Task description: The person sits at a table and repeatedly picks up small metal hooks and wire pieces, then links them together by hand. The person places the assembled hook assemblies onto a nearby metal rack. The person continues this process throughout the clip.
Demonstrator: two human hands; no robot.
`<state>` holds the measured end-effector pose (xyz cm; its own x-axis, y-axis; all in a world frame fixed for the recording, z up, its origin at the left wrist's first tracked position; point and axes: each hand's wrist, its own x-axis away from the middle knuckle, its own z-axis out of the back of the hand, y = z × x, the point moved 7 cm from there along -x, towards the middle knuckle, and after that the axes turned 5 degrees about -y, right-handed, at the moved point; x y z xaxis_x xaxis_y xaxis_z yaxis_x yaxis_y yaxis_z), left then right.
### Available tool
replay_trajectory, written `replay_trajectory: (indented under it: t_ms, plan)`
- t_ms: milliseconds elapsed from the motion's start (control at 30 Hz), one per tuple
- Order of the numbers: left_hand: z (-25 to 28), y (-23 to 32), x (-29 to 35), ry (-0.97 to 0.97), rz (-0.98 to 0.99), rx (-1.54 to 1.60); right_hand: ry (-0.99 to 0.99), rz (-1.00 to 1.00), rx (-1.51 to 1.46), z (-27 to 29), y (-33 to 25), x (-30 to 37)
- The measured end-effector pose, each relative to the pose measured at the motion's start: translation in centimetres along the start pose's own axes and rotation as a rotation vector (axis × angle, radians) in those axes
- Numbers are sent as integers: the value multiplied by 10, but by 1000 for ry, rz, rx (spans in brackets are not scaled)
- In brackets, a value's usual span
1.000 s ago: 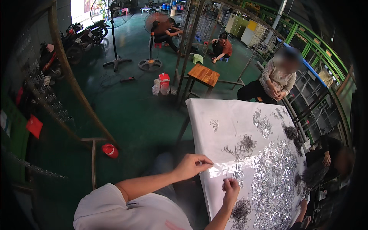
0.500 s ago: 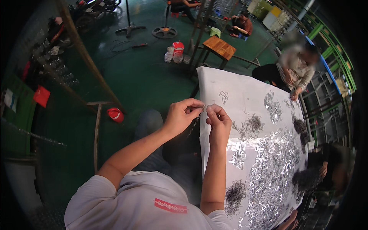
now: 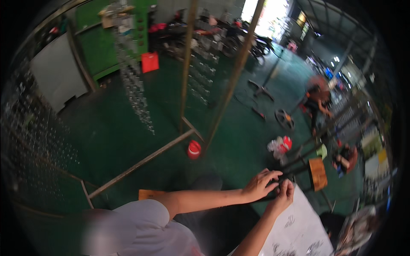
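Fingertip handling apparently needs steadiness next: left hand (image 3: 259,187) spread, right hand (image 3: 283,198) pinched (contents indiscernible) by the worktop (image 3: 308,211) corner.

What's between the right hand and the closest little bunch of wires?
In the head view, just a strip of white tabletop lies between the right hand and that wire bunch.

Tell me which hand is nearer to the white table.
Right. The right hand appears beside the edge of the white table; the left hand is farther out, to the left of both.
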<state>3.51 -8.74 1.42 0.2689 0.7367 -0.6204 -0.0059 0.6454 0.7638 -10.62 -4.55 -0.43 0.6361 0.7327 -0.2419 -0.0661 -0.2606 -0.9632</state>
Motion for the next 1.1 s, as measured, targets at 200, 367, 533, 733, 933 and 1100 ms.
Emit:
replay_trajectory:
  t_ms: [200,367,533,733,933,1100]
  plan:
    - [86,-43,6,217,6,-165,-197,80,-165,-74,-34,-42]
    - [164,-118,82,275,233,-329,-301,127,-130,-141,-72,-60]
    - [231,-202,250,-38,775,-729,-453,157,-200,-211,-103,-73]
    - [228,-216,415,-443,1009,-873,-552,141,-275,-292,-124,-82]
    - [221,-204,422,-336,783,-988,-643,69,-287,-359,-144,-81]
    - [224,-199,415,-251,690,-1067,-770,123,-204,-412,-178,-68]
